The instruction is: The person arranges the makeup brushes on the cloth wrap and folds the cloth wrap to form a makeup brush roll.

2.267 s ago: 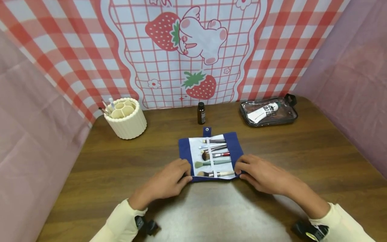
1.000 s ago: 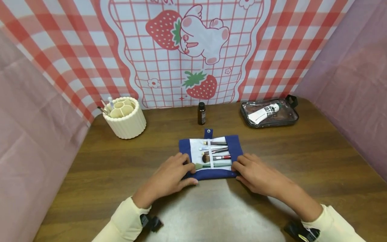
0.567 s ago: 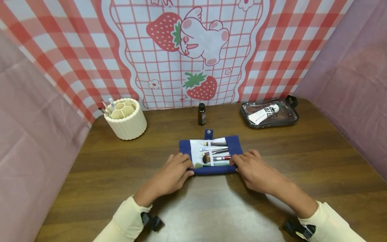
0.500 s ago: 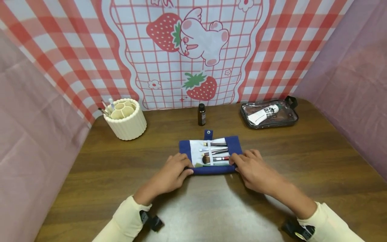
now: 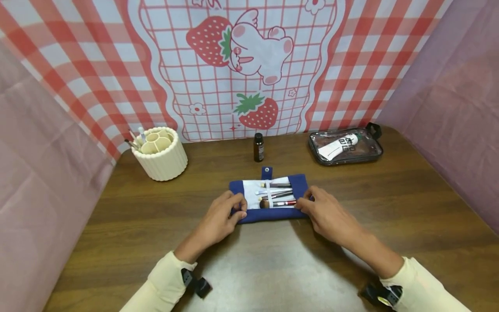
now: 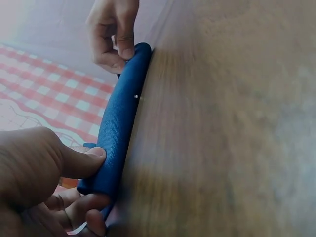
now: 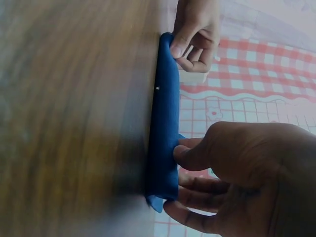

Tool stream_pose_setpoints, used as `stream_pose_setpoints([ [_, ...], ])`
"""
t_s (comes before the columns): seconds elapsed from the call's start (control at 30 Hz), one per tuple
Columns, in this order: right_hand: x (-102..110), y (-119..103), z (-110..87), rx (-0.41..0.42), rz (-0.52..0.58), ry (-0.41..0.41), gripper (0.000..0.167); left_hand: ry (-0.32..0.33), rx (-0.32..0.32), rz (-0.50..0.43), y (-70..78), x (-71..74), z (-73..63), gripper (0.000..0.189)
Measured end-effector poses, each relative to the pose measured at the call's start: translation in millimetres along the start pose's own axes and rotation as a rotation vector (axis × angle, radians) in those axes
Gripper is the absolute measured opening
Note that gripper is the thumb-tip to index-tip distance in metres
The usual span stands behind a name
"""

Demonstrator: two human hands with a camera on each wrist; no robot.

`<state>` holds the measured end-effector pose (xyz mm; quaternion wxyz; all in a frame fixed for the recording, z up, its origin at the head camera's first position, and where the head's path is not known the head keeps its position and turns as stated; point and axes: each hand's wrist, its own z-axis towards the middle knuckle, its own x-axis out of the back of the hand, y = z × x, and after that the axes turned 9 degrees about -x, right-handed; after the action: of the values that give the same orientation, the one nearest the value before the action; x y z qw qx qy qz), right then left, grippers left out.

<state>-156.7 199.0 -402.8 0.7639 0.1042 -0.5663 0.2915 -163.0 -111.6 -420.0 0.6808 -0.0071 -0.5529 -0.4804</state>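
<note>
A blue fabric brush roll (image 5: 269, 214) lies on the table in the head view, its near edge rolled into a tube and its far part flat. Several makeup brushes (image 5: 277, 195) show on the white lining under a white elastic band. My left hand (image 5: 224, 216) grips the left end of the rolled edge between thumb and fingers. At the right end my right hand (image 5: 325, 214) grips the same roll. Both wrist views show thumbs on the blue tube (image 6: 118, 118), with fingers curled at its ends. A snap tab (image 5: 267, 172) sticks out at the far side.
A cream ribbed holder (image 5: 161, 156) with a few thin tools stands at the back left. A small dark bottle (image 5: 258, 148) is behind the roll. At the back right lies a clear pouch (image 5: 366, 151) with a white tube (image 5: 338, 146). A checkered cloth (image 5: 351, 73) hangs behind.
The near edge of the brush roll has been rolled away from me, covering the white-handled and green brushes. Both hands have moved slightly forward with it.
</note>
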Motion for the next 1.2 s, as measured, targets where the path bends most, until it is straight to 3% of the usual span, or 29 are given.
stream_pose_setpoints([
  [0.2, 0, 4, 3.0, 0.053, -0.025, 0.04, 0.014, -0.047, 0.01, 0.072, 2.8, 3.0, -2.3, 0.013],
  [0.37, 1, 5, 4.9, 0.092, -0.022, 0.037, 0.011, -0.099, -0.045, 0.124, 1.9, 3.4, -4.4, 0.026],
  [0.63, 10, 15, 7.5, 0.273, -0.039, 0.0, 0.017, -0.099, -0.11, 0.178, 2.3, 3.7, -6.0, 0.026],
  [0.83, 9, 20, 7.2, 0.269, -0.019, -0.088, 0.03, -0.111, -0.146, 0.206, 3.7, 7.6, -3.0, 0.022],
  [1.07, 2, 23, 9.9, 0.257, 0.022, -0.075, 0.028, -0.118, -0.141, 0.23, 3.3, 9.2, -1.9, 0.012],
  [1.2, 1, 24, 10.1, 0.237, 0.049, -0.076, 0.025, -0.119, -0.1, 0.234, 2.8, 8.2, -3.4, 0.011],
])
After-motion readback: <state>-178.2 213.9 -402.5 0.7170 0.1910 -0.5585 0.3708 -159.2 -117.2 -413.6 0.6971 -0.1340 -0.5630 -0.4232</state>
